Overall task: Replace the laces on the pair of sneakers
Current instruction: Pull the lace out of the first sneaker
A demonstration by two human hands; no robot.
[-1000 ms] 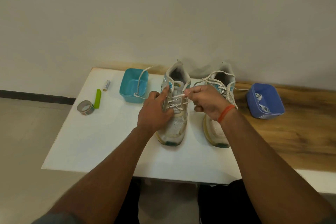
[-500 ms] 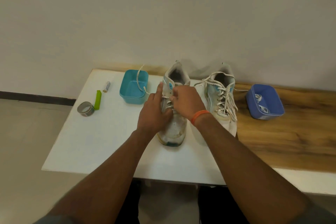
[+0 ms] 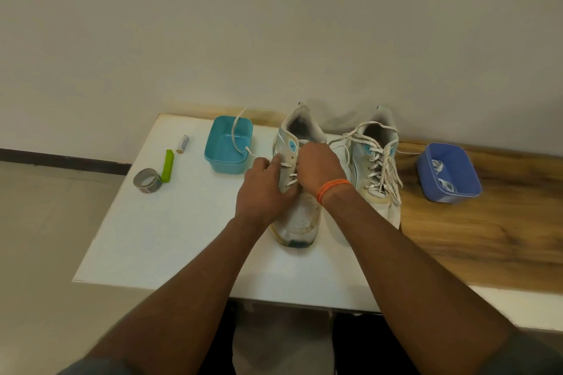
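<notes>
Two worn white sneakers with teal patches stand side by side, toes toward me. My left hand (image 3: 262, 189) grips the left sneaker (image 3: 300, 216) by its left side, thumb on the eyelet strip. My right hand (image 3: 316, 167), with an orange band at the wrist, lies over the tongue with its fingers curled into the lace (image 3: 289, 175); what they pinch is hidden. One loose end of that lace (image 3: 236, 134) trails left over the teal tub (image 3: 227, 146). The right sneaker (image 3: 376, 161) is fully laced and untouched.
A blue tub (image 3: 449, 173) holding white laces sits on the wooden top (image 3: 487, 228) at right. On the white board (image 3: 170, 222) at left lie a tape roll (image 3: 147, 181), a green clip (image 3: 167, 165) and a small battery (image 3: 183, 144). A wall stands close behind.
My right hand has come back from pulling lace toward the right sneaker and now sits over the left sneaker's tongue. The loose lace end has shifted over the teal tub.
</notes>
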